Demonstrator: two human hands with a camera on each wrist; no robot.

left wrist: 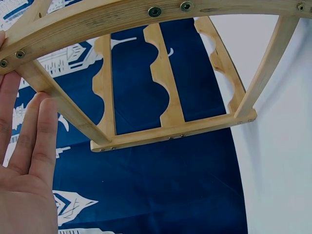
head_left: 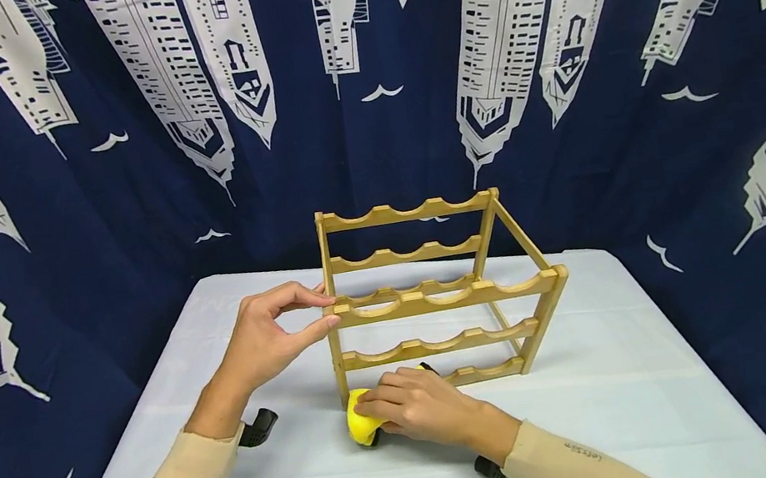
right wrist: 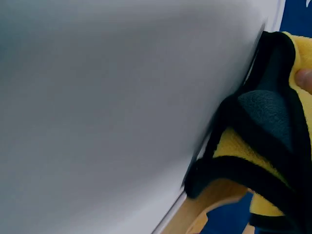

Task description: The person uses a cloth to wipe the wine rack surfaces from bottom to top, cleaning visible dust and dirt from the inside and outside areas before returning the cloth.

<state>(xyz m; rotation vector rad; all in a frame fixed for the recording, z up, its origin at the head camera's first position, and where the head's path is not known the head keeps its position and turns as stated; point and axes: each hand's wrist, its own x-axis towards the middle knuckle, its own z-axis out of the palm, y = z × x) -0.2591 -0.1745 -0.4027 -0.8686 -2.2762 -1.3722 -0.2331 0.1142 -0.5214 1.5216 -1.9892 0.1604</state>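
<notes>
A wooden wine rack (head_left: 439,299) with scalloped rails stands on the white-covered table. My left hand (head_left: 259,340) pinches its upper front left corner between thumb and fingers. In the left wrist view, some fingers of the left hand (left wrist: 29,146) extend beside the rack's side frame (left wrist: 146,137). Low at the front left of the rack, my right hand (head_left: 422,406) grips a yellow cleaning cloth (head_left: 362,420) with black edging. The right wrist view shows the folded cloth's grey side (right wrist: 265,117) against the lower part of the rack; most of that hand is out of frame.
The white tablecloth (head_left: 653,397) spreads around the rack. A dark blue curtain (head_left: 368,148) printed with white buildings hangs behind and at both sides. Black wrist-camera mounts (head_left: 258,428) show under both forearms.
</notes>
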